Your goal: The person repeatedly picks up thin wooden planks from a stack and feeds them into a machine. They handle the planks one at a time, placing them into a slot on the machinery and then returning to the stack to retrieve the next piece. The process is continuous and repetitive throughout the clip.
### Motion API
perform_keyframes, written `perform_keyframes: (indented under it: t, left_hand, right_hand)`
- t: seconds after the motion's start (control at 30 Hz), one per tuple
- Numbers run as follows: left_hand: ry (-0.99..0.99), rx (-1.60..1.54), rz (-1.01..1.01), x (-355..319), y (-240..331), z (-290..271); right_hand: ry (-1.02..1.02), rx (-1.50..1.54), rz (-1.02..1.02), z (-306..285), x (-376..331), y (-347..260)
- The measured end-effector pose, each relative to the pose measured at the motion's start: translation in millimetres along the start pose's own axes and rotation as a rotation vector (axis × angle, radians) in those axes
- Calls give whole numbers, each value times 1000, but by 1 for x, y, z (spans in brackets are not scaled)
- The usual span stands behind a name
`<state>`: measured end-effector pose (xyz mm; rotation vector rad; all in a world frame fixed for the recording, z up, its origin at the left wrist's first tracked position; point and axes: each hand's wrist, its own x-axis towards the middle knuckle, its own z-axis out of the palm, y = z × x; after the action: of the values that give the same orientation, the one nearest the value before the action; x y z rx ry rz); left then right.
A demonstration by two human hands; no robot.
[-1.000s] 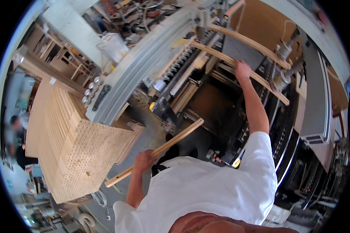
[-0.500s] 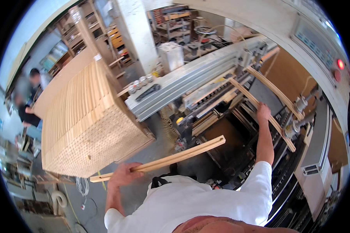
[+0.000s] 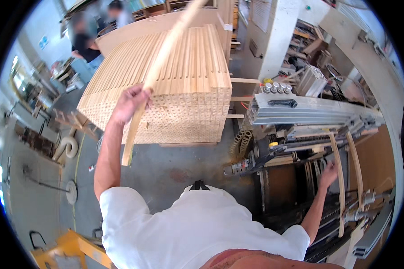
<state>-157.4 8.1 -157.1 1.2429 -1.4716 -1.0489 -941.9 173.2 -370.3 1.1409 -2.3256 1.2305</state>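
Left hand point(image 3: 132, 105): fingers closed round one wooden strip point(image 3: 166, 51), near its lower part. We see the strip slanting, its far end up and to the right, its near end free over the floor. Right hand point(image 3: 328, 175): just beside the nearer rail point(image 3: 341, 193) on the machine; whether the fingers grip it or only touch it, we cannot tell.

Counts. Held strips, one. Wooden rails on the machine, two: the nearer one and a farther rail point(image 3: 357, 170) roughly alongside, a gap between. Stack point(image 3: 188, 83) ahead of the left hand, one; its grooved strips are too many for us to count. One small piece point(image 3: 145, 126) juts from its end face. Silver cylinders point(image 3: 277, 88) on the grey metal beam point(image 3: 300, 115), four, with one black handle point(image 3: 282, 103) near them.

Surroundings: the held strip crosses our view of the stack and hides part of it. The beam lies to the stack's right. One coiled hose point(image 3: 242, 141) hangs below it. Two people beyond the stack, one in a black top point(image 3: 86, 47).
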Motion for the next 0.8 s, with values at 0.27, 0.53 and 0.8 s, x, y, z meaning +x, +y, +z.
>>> perform_keyframes:
  t: [0.27,0.53,0.8]
  left_hand:
    - [228,540,8,236,-4,-4]
    - [101,747,-15,372,-39,80]
    - [-74,755,109,420,-63,135]
  right_hand:
    - [-220,482,107,50,-153,-149]
    - [-221,295,439,23,-299,-196]
    - [-103,125,658,-29,-398,-202]
